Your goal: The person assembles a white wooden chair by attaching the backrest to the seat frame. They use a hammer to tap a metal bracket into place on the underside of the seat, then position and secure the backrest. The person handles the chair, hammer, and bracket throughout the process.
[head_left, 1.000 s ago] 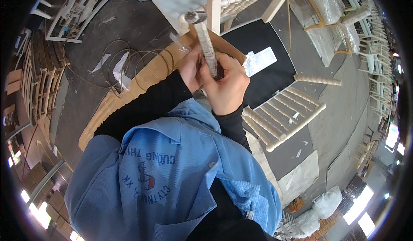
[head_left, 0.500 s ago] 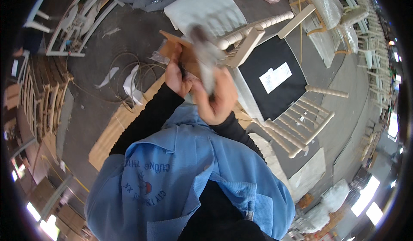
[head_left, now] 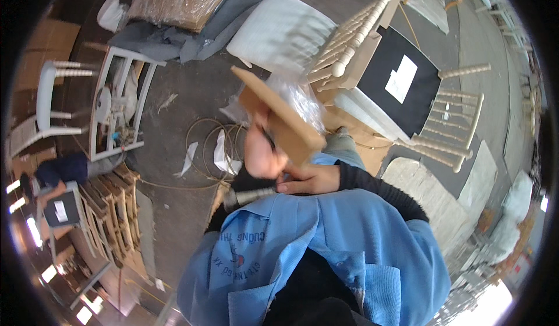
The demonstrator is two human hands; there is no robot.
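Since the earlier frame we have swung one flat cardboard piece (head_left: 278, 116) up close before us, where a wrapped stick was raised. Our left hand (head_left: 263, 151) is closed around the cardboard's lower edge, fingers curled, blurred. Our right hand (head_left: 308, 179) sits just below the cardboard, fingers pointing left; we cannot tell its grip. One cream chair (head_left: 343, 41) lies beyond the cardboard.
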